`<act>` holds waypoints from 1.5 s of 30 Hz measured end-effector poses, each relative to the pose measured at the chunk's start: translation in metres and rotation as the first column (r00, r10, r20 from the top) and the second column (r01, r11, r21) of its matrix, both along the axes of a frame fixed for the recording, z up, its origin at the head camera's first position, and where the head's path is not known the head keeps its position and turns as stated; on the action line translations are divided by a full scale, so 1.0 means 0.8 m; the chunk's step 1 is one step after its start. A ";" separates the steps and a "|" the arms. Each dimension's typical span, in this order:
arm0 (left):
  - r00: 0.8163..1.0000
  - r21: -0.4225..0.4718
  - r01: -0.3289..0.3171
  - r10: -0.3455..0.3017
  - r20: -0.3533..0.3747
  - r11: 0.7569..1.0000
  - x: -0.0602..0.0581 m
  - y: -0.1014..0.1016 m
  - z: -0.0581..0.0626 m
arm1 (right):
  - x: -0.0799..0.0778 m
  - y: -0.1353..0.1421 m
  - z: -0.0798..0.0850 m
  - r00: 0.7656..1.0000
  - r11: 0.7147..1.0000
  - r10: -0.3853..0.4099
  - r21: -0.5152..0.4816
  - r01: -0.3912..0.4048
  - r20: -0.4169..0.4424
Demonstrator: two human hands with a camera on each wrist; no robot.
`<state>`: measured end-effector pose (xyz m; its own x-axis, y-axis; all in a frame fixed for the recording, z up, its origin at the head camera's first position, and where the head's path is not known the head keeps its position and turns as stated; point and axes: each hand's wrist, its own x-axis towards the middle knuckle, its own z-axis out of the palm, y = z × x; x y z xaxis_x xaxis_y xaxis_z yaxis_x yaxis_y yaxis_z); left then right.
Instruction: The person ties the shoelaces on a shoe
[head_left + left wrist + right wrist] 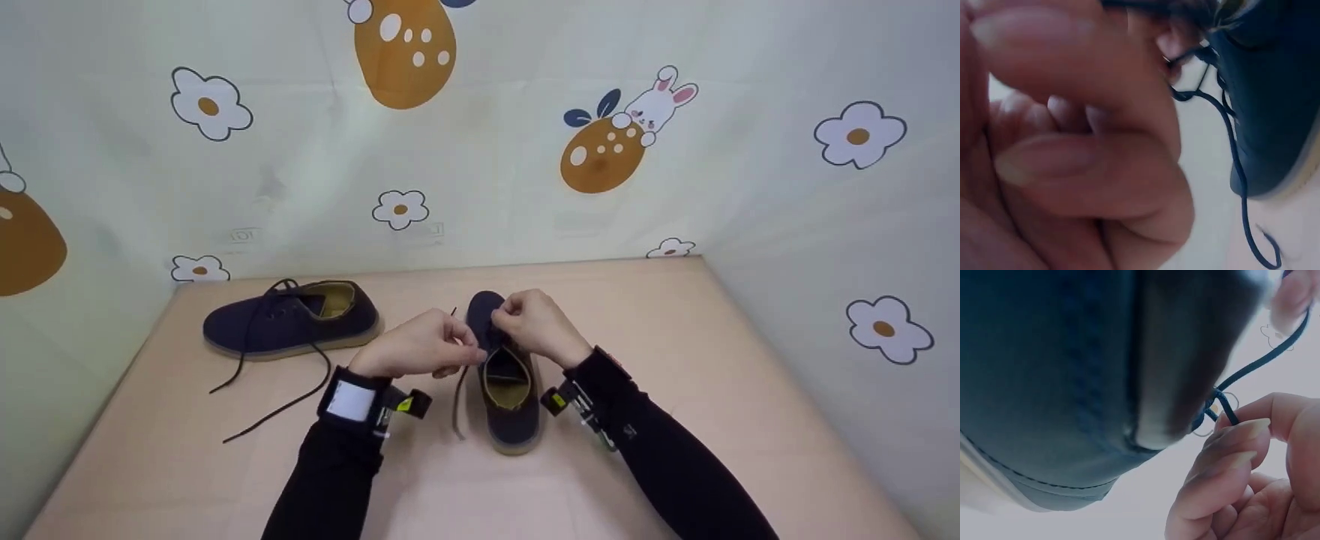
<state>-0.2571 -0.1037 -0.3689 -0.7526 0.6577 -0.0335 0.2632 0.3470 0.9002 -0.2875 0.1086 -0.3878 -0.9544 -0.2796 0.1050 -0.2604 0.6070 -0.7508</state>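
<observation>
A dark navy lace-up shoe [514, 426] stands on the table, its toe pointing away from me. My left hand [424, 345] is over the left side of its opening and pinches a dark shoelace [1261, 363], which stretches from the shoe's lacing to those fingertips in the right wrist view. Across the shoe, my right hand [544, 326] pinches a short bit of lace close to the eyelets, between thumb and fingers. One lace end hangs in a curve beside the shoe in the left wrist view. The hands partly cover the lacing in the head view.
A matching navy shoe [262, 322] lies sideways at the left, its loose laces [281, 409] trailing over the table toward me. The table [675, 457] has a pale pink cover. Patterned cloth walls [480, 150] stand behind and at both sides.
</observation>
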 end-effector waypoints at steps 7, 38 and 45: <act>0.992 0.224 -0.063 0.037 0.117 0.973 0.001 -0.008 0.010 | -0.002 0.003 0.005 0.993 0.997 0.050 -0.063 -0.044 0.106; 0.918 0.606 -0.082 -0.177 0.355 0.792 -0.019 -0.010 -0.022 | -0.021 0.020 0.011 0.955 0.982 0.168 -0.121 -0.142 0.244; 0.942 0.362 -0.200 0.077 0.327 0.911 -0.019 0.014 -0.030 | -0.019 0.023 0.015 0.954 0.976 0.203 -0.117 -0.181 0.221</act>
<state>-0.2726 -0.0928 -0.3929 -0.8311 0.5549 -0.0371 -0.0642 -0.0294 0.9975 -0.3028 0.1270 -0.3762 -0.8849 -0.4594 -0.0767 -0.1780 0.4858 -0.8558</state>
